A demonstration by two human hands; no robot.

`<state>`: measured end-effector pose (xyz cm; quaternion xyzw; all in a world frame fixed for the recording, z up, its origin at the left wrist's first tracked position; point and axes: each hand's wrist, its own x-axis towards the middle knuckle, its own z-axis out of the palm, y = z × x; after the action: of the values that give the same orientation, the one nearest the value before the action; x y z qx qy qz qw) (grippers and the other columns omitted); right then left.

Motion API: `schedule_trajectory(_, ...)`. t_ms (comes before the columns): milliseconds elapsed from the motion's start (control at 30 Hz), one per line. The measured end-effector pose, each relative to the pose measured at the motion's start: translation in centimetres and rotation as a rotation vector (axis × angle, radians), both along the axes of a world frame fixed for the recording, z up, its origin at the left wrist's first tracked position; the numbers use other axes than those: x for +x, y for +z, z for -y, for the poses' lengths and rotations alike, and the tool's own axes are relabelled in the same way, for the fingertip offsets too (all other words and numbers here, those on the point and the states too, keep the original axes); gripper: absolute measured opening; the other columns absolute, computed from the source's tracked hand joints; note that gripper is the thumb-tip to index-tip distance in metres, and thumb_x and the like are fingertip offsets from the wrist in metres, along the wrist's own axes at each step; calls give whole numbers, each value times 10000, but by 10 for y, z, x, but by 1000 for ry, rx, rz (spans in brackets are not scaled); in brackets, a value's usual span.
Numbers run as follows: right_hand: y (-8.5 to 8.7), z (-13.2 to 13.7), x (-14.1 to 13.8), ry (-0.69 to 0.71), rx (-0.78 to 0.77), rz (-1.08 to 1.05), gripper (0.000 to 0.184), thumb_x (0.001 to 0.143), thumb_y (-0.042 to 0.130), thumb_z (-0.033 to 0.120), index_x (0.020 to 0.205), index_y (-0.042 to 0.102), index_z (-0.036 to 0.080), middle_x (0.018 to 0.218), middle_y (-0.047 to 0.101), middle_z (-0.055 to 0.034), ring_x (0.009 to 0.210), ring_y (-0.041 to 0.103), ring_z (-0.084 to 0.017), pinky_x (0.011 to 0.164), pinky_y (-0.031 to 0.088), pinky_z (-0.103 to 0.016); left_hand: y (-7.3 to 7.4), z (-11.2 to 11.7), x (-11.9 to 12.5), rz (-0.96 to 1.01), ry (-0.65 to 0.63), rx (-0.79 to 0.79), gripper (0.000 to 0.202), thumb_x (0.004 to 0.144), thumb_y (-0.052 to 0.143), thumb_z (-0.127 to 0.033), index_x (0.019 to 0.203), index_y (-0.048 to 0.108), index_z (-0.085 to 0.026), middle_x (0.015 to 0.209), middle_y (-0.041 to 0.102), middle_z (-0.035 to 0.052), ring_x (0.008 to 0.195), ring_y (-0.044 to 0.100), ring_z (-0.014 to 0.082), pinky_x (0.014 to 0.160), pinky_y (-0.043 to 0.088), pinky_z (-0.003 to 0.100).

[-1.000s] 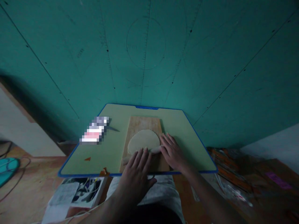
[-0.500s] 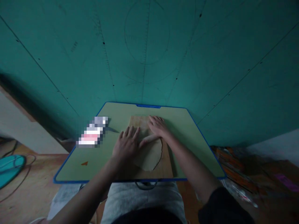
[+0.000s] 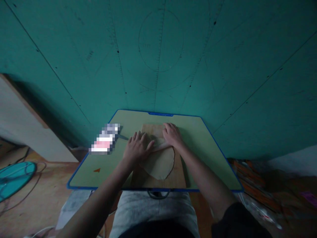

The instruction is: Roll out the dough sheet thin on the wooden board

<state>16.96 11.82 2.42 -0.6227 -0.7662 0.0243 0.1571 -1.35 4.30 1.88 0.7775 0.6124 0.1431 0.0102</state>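
Note:
A thin pale sheet of dough (image 3: 159, 165) with an uneven edge lies on a wooden board (image 3: 182, 180). Across its upper part runs a pale rolling pin (image 3: 161, 144), slightly slanted, its ends covered by my hands. On the left, my left hand (image 3: 139, 148) rests palm down over the pin's end, fingers stretched forward and thumb apart. My right hand (image 3: 171, 134) lies over the other end, fingers extended towards the board's far edge and slightly bent at the tips. Both hands press on the pin without visibly wrapping round it.
The board lies on a light green folding table (image 3: 208, 158) with a blue rim. To the left are a pixelated packet (image 3: 105, 140), a grey blade-like piece (image 3: 123, 137) and a small orange scrap (image 3: 97, 170). A green wall (image 3: 158, 89) stands right behind the table.
The whole scene has shifted slightly to the right as the head moved. My left thumb is spread further from its fingers. Both hands stay over the rolling pin.

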Motion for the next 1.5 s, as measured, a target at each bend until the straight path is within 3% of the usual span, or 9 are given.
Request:
schedule_trajectory(67, -4, 22, 9, 15, 12, 7, 418, 942, 400, 200, 1317, 575, 139, 1343, 602, -135, 1233, 523, -265, 1048, 385, -395, -2, 19, 9, -49, 1, 42, 672, 964, 354, -625, 1371, 513, -115, 1450, 509, 229, 1420, 366, 403, 1133, 308, 570)
schedule_trajectory(200, -14, 65, 29, 137, 123, 29, 442, 928, 418, 214, 1336, 570, 137, 1391, 571, -139, 1303, 461, -281, 1096, 348, -432, -3, 45, 20, -78, -46, 84, 681, 954, 351, -657, 1352, 551, -142, 1455, 517, 202, 1405, 400, 376, 1126, 335, 530)
schedule_trajectory(333, -16, 80, 38, 192, 172, 49, 449, 945, 389, 240, 1342, 571, 136, 1394, 571, -138, 1305, 456, -284, 1104, 340, -437, 1, 42, 21, -121, -52, 82, 643, 976, 339, -621, 1330, 577, -140, 1418, 555, 186, 1365, 451, 356, 1115, 351, 502)
schedule_trajectory(500, -6, 49, 27, 126, 89, 92, 451, 935, 414, 247, 1350, 570, 162, 1370, 584, -130, 1259, 498, -278, 1065, 360, -425, 9, 4, 18, -130, -24, 43, 593, 1002, 302, -566, 1220, 633, -125, 1324, 599, 202, 1245, 540, 346, 1010, 419, 476)
schedule_trajectory(733, 6, -4, 16, 5, -22, 99, 382, 938, 381, 206, 1229, 627, 168, 1245, 642, -121, 1154, 555, -237, 999, 389, -362, 12, -57, 13, -71, 11, -5, 544, 1004, 310, -533, 1159, 669, -155, 1207, 638, 146, 1103, 600, 285, 905, 468, 389)
schedule_trajectory(933, 10, -24, 11, -143, -37, 126, 368, 945, 361, 207, 1184, 635, 153, 1222, 648, -143, 1134, 565, -253, 965, 390, -393, 18, -80, 14, -68, 39, 39, 511, 1011, 303, -440, 1085, 705, -133, 1132, 659, 156, 1066, 610, 285, 897, 465, 395)
schedule_trajectory(1067, 10, -14, 11, -131, -57, 125, 368, 942, 366, 210, 1194, 629, 163, 1233, 647, -139, 1139, 568, -250, 951, 405, -381, 18, -67, 15, -62, 96, 11, 507, 1009, 312, -468, 1124, 674, -133, 1145, 657, 158, 1065, 613, 294, 880, 462, 398)
schedule_trajectory(1267, 3, 31, 17, -71, -83, 121, 381, 931, 426, 266, 1251, 618, 192, 1288, 630, -119, 1171, 558, -264, 972, 413, -388, 11, -18, 16, -94, 85, 51, 495, 997, 334, -518, 1102, 656, -157, 1144, 658, 156, 1093, 584, 303, 901, 436, 416)
schedule_trajectory(1500, -10, 87, 25, 32, 107, 143, 460, 973, 370, 255, 1384, 554, 159, 1509, 468, -151, 1347, 453, -280, 1113, 336, -438, 2, 39, 18, -63, -26, 141, 455, 989, 369, -482, 1029, 683, -156, 1179, 660, 172, 1140, 561, 331, 981, 415, 481)
